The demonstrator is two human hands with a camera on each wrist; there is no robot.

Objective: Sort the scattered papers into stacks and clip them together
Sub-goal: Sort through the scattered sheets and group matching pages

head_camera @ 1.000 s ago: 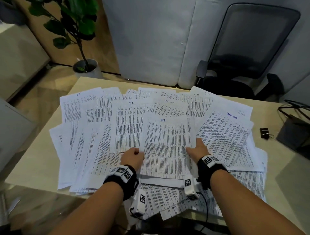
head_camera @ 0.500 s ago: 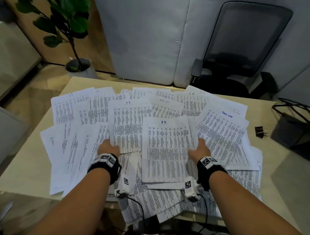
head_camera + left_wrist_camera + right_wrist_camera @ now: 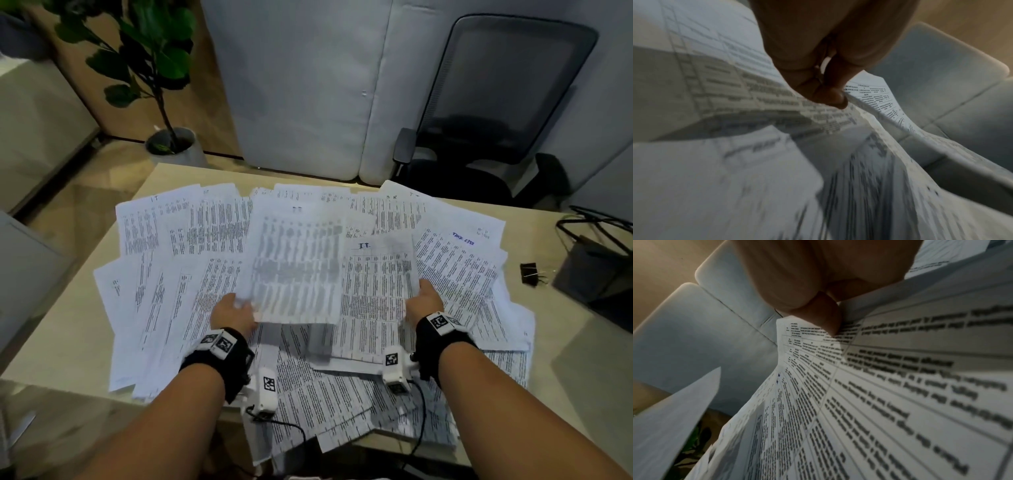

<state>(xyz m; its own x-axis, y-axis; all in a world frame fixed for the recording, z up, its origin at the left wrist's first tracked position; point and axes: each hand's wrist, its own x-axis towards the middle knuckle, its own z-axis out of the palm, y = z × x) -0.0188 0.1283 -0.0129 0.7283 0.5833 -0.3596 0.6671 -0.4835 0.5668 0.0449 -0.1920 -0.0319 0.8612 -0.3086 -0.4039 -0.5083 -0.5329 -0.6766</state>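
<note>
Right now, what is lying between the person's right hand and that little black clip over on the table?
In the head view, overlapping printed sheets cover the stretch from the right hand outward, then a strip of bare table before the black binder clip.

The scattered papers [image 3: 212, 260] are white, covered in dense black tabular text ruled by thin grey lines, and one sheet [image 3: 459, 260] carries a blue handwritten mark at its top. They lie on a pale beige table [image 3: 582, 370] beside a black binder clip [image 3: 528, 273]. Behind stand a black mesh chair [image 3: 507, 96], a green-leaved plant [image 3: 150, 51] in a grey pot, and a light grey sofa [image 3: 301, 85].
</note>
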